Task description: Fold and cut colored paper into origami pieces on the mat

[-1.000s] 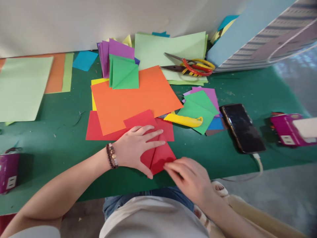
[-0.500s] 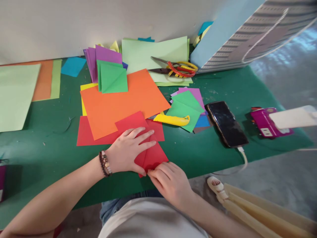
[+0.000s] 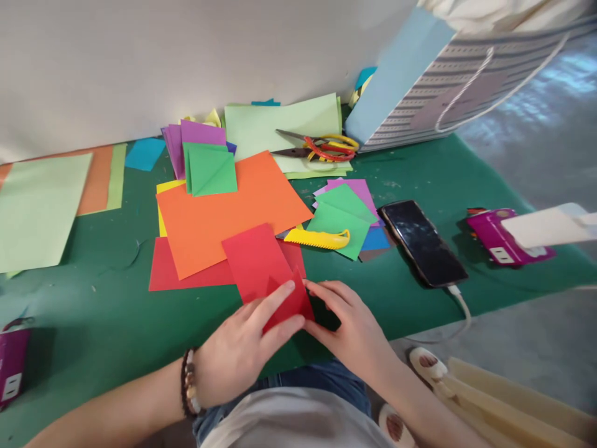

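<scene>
A folded sheet of red paper (image 3: 261, 255) lies at a slant near the table's front edge, its upper part over other sheets. My left hand (image 3: 247, 342), a beaded bracelet at its wrist, holds the paper down from the lower left, with index finger and thumb stretched across it. At the paper's right edge, my right hand (image 3: 347, 317) pinches it between fingers and thumb, and a small pointed corner stands up there. Just beyond the red paper is a yellow utility knife (image 3: 319, 239), partly on a folded green paper (image 3: 342, 214).
An orange sheet (image 3: 224, 218), purple paper squares (image 3: 203, 132) and pale green sheets (image 3: 284, 118) lie behind. Scissors and pliers (image 3: 321, 149) rest there. A phone (image 3: 424, 242) with a cable and a purple socket block (image 3: 504, 236) are right; a striped paper bag (image 3: 420, 87) stands behind.
My left hand has moved down the red paper from lying spread across it. My right hand has shifted up to its right edge, where a corner is now lifted. The view has tilted slightly.
</scene>
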Available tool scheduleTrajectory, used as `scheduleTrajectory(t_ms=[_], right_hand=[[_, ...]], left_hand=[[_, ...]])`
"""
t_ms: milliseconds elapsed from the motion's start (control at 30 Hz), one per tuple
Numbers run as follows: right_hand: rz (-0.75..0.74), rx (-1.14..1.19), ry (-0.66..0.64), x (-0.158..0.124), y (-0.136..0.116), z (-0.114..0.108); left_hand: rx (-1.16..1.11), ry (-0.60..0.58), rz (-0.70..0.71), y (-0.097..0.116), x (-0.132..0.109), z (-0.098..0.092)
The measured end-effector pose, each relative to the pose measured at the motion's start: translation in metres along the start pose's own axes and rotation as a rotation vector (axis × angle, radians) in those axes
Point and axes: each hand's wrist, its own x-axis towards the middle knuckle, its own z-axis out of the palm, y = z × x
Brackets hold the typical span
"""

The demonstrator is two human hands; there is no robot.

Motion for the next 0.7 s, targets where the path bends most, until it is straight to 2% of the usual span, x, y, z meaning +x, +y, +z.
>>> scheduleTrajectory(t_ms=[167, 233, 367, 433, 567, 633, 700], right_hand=[[-0.095, 0.184, -0.008, 0.002, -0.006, -0.005], [-0.167, 0.278, -0.02, -0.001, -0.005, -0.009], [-0.32, 0.369, 0.034, -0.007, -0.001, -0.011], [-0.355, 0.377, 0.028, -0.008, 0.0, -0.011], [-0.38, 0.392, 0.037, -0.002, -0.003, -0.014], [-0.402, 0.378, 0.092, 0.002, -0.004, -0.014], [-0.435, 0.343, 0.167, 0.005, -0.004, -0.013]], left_hand=[[0.053, 0.214, 0.12, 0.014, -0.017, 0.012], [0.014, 0.282, 0.111, 0.014, -0.019, 0.015], [-0.198, 0.415, -0.046, 0.005, -0.018, 0.016], [-0.283, 0.429, -0.165, 0.001, -0.016, 0.014], [-0.257, 0.433, -0.374, -0.004, -0.013, 0.008], [-0.253, 0.487, -0.432, -0.006, -0.011, 0.006], [-0.351, 0.529, -0.483, -0.009, -0.009, 0.004]])
